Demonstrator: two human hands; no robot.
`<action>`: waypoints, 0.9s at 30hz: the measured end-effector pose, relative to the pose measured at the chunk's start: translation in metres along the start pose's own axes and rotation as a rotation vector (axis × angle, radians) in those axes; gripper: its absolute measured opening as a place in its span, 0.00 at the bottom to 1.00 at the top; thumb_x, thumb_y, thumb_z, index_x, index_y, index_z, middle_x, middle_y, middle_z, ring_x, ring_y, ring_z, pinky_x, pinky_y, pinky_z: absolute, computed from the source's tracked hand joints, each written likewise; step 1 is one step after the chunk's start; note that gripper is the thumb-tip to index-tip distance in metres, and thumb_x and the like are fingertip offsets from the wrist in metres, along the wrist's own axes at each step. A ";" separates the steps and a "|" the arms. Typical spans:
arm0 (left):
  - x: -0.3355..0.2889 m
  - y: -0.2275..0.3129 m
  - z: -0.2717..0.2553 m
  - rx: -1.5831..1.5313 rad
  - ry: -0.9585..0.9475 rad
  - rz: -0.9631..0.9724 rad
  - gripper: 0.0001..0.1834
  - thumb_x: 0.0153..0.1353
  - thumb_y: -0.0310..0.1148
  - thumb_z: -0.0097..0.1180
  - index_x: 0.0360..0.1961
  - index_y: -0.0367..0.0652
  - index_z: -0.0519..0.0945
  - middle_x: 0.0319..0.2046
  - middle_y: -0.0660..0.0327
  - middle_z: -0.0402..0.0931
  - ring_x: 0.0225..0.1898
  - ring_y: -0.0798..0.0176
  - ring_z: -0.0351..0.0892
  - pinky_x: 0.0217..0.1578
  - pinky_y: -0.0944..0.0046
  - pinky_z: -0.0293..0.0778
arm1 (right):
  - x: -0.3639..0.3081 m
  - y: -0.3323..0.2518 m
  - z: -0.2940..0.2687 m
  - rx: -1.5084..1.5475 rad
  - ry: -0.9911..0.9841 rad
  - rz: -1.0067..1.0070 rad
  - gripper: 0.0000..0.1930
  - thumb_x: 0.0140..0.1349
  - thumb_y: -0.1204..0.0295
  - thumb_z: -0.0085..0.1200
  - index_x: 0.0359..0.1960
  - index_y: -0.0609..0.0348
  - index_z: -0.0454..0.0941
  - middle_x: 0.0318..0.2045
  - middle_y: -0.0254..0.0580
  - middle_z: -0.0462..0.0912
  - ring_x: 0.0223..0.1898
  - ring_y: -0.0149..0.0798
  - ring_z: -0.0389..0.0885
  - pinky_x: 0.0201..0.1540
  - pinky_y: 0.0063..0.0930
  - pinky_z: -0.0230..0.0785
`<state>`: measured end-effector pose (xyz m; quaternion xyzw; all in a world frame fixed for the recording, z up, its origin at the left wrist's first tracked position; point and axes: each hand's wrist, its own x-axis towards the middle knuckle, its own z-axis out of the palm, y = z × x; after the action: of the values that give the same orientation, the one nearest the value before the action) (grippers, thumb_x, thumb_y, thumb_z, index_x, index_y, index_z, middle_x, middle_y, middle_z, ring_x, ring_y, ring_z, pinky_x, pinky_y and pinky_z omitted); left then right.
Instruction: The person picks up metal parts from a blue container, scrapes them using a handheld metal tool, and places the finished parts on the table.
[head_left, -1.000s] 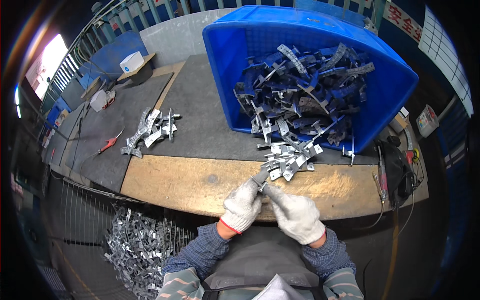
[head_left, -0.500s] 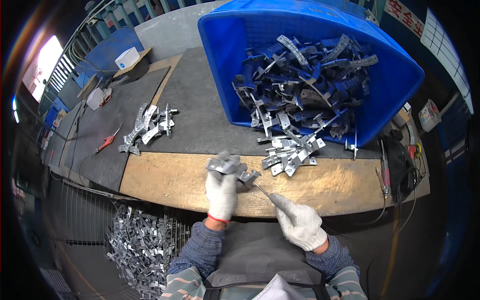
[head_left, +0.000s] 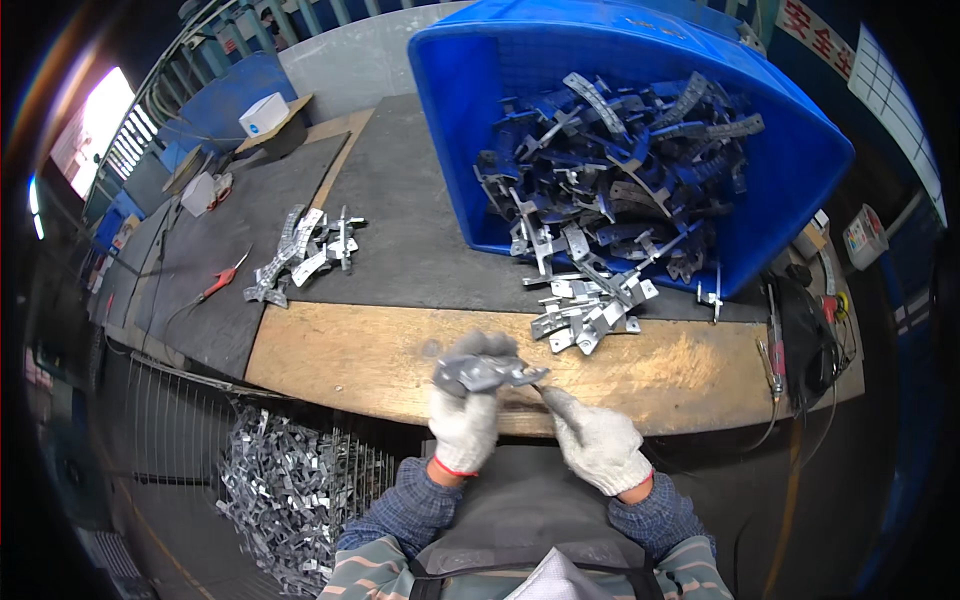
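My left hand (head_left: 466,428), in a white knit glove, is closed round a grey cast-metal bracket (head_left: 485,372) above the wooden board's front part. The bracket is slightly blurred. Also gloved, my right hand (head_left: 604,447) grips a thin hand tool (head_left: 541,391) with a narrow metal shaft. Its tip meets or lies just beside the bracket's right end; I cannot tell whether they touch. The tool's handle is hidden in my fist. Beyond my hands a small pile of metal brackets (head_left: 590,312) lies at the blue bin's mouth.
A blue plastic bin (head_left: 455,150), tipped towards me, holds many similar brackets. More brackets (head_left: 310,248) lie on the dark mat at left, near red-handled cutters (head_left: 217,284). Below the table's left side stands a wire basket (head_left: 375,470) of metal parts. A cabled pink-and-silver tool (head_left: 776,362) lies at right.
My left hand has moved right and slightly nearer me with the bracket, turning it. The bracket's end now meets the tool tip's place. My right hand has barely moved.
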<state>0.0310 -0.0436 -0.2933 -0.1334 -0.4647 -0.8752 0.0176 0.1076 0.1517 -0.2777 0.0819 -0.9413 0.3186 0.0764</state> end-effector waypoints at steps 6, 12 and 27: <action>-0.021 0.017 -0.003 0.183 -0.357 -0.039 0.38 0.58 0.06 0.46 0.72 0.34 0.74 0.69 0.41 0.78 0.70 0.45 0.80 0.70 0.45 0.79 | 0.005 0.011 -0.005 1.175 -0.306 0.719 0.18 0.80 0.67 0.57 0.66 0.59 0.81 0.21 0.24 0.75 0.15 0.22 0.67 0.17 0.19 0.58; -0.011 0.028 0.007 0.854 -0.490 0.152 0.26 0.68 0.18 0.59 0.68 0.30 0.79 0.61 0.44 0.85 0.59 0.46 0.89 0.64 0.53 0.82 | 0.010 0.026 0.032 1.847 -0.171 0.964 0.12 0.81 0.67 0.53 0.58 0.57 0.79 0.22 0.32 0.76 0.11 0.26 0.65 0.12 0.22 0.55; 0.037 0.001 -0.047 1.396 -0.474 0.029 0.34 0.69 0.28 0.62 0.76 0.39 0.72 0.43 0.50 0.87 0.43 0.45 0.91 0.43 0.49 0.86 | 0.027 -0.004 0.009 -0.166 -0.192 -0.233 0.09 0.72 0.68 0.64 0.51 0.49 0.89 0.31 0.51 0.90 0.33 0.57 0.91 0.37 0.46 0.84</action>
<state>-0.0149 -0.0793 -0.3083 -0.2828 -0.9030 -0.3232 0.0092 0.0808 0.1403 -0.2774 0.2141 -0.9514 0.2197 0.0289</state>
